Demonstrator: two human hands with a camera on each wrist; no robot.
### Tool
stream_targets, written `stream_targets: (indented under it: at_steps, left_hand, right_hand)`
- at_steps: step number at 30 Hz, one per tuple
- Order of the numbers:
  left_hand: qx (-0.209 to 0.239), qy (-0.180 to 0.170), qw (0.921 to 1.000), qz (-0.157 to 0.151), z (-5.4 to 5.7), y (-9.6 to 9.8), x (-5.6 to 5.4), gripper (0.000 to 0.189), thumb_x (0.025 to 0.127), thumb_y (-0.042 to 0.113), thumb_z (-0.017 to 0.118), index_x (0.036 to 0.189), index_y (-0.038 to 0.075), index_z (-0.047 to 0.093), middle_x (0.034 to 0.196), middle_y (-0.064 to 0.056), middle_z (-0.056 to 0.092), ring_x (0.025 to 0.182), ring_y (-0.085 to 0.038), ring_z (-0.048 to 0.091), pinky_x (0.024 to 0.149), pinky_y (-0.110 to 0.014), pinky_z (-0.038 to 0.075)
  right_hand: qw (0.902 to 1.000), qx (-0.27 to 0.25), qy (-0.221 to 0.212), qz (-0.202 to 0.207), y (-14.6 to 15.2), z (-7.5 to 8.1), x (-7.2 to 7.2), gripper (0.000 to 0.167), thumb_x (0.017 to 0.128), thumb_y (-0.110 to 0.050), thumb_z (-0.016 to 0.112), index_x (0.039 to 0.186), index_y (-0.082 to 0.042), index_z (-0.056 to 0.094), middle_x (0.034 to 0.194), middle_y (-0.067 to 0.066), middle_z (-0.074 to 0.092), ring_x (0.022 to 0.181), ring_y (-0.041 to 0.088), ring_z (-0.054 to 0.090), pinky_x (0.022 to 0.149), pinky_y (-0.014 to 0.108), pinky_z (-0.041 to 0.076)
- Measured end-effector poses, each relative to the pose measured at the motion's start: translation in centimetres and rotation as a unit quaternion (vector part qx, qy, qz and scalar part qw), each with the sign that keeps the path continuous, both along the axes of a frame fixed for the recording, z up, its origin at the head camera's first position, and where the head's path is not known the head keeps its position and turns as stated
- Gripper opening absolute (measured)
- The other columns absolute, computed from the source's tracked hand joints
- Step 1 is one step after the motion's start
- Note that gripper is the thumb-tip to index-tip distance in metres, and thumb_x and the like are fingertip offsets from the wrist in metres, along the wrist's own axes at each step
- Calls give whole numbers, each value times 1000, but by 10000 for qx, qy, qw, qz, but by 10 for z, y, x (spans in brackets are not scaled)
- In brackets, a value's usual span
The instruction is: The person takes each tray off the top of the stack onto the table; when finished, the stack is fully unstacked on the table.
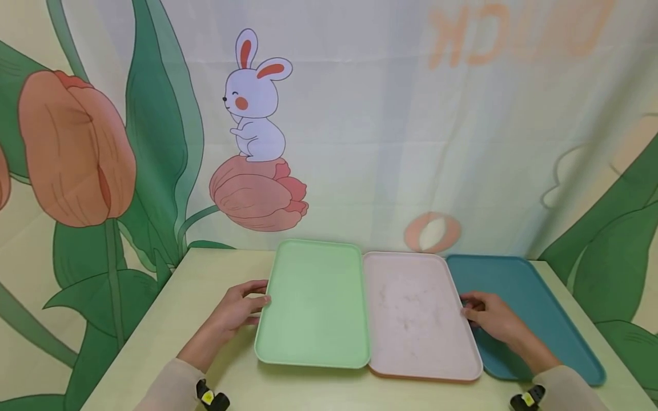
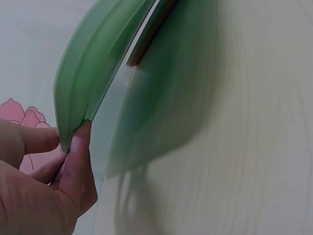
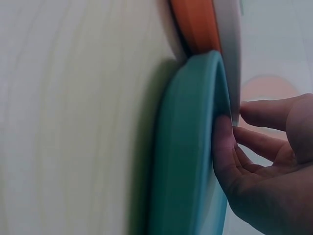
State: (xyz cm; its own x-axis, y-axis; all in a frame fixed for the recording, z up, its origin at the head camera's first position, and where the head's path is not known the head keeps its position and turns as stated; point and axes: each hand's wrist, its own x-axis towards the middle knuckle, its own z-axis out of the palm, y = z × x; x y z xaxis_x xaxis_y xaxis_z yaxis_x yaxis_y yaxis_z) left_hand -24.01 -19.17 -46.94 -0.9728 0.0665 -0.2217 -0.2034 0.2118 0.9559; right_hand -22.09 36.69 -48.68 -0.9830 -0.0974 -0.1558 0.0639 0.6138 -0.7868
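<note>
My left hand [image 1: 233, 308] pinches the left rim of a light green tray [image 1: 316, 305]. In the left wrist view the green tray [image 2: 100, 63] is raised off the table, tilted, and casts a shadow below. My right hand [image 1: 493, 317] holds the right rim of a pale pinkish-white tray [image 1: 416, 314], thumb above and fingers below. This pale tray lies over an orange tray [image 3: 198, 22], of which only the edge shows. Under the right hand is a teal tray [image 1: 534, 308], and the fingers of my right hand [image 3: 274, 171] reach just over its rim.
The trays stand side by side on a light wood-grain table [image 1: 205, 377], their far edges near its back edge. Behind hangs a curtain [image 1: 349, 125] printed with tulips and a rabbit. The green tray's right edge meets the pale tray's left edge.
</note>
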Motion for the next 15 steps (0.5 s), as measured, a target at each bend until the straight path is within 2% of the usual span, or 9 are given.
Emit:
stream_targets:
  at_steps: [5, 12, 15]
  left_hand:
    - [-46, -68, 10000, -51, -3, -5, -4, 49, 103, 13, 67, 150, 4, 56, 140, -17, 59, 99, -20, 73, 74, -32, 58]
    - [-115, -72, 9997, -187, -15, -6, -10, 50, 104, 14, 66, 150, -2, 55, 136, -20, 62, 97, -20, 69, 75, -34, 58]
    - [-155, -42, 9998, -105, -19, -5, -10, 48, 104, 13, 66, 148, -3, 56, 133, -19, 64, 94, -20, 69, 73, -35, 59]
  right_hand:
    - [10000, 5, 20, 9, 1, -1, 0, 47, 107, -7, 61, 144, 20, 47, 109, 17, 64, 97, 26, 65, 78, 39, 62]
    - [10000, -35, 16, 41, -1, 0, 2, 48, 107, -7, 61, 144, 19, 47, 109, 17, 64, 97, 26, 65, 79, 38, 63]
    - [10000, -17, 32, 55, 0, -1, 2, 48, 107, -7, 60, 144, 20, 47, 109, 18, 64, 96, 25, 65, 79, 38, 62]
